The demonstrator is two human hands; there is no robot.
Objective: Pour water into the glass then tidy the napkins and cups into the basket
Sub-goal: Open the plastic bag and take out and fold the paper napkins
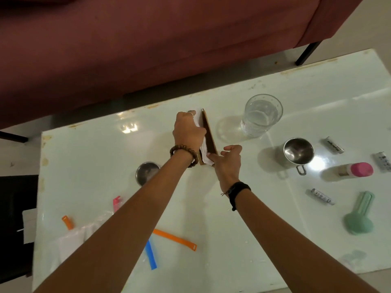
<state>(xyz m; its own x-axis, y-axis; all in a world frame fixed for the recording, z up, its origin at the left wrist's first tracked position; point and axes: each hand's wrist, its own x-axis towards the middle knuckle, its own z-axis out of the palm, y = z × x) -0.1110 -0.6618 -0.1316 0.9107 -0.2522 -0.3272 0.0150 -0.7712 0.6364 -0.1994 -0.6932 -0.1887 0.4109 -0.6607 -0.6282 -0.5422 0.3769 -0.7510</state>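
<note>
Evidently water has been poured: the glass (261, 115) is filled near the surface's (211, 208) far edge. White napkins (204, 144) are gripped by the left hand (188, 132) inside the brown basket (208, 138), steadied by the right hand's (229, 163) curled fingers; two steel cups (298, 153) are left outside.

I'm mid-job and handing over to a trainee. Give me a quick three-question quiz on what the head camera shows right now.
1. True or false: the glass already holds water.
2. What is the left hand gripping? A) the steel cup with a handle B) white napkins in the brown holder C) the orange strip
3. Fill in: the steel cup with a handle stands on the table, to the ____ of the right hand.

Key
1. True: water shows inside it.
2. B: its fingers curl over the napkins against the brown holder.
3. right
</note>
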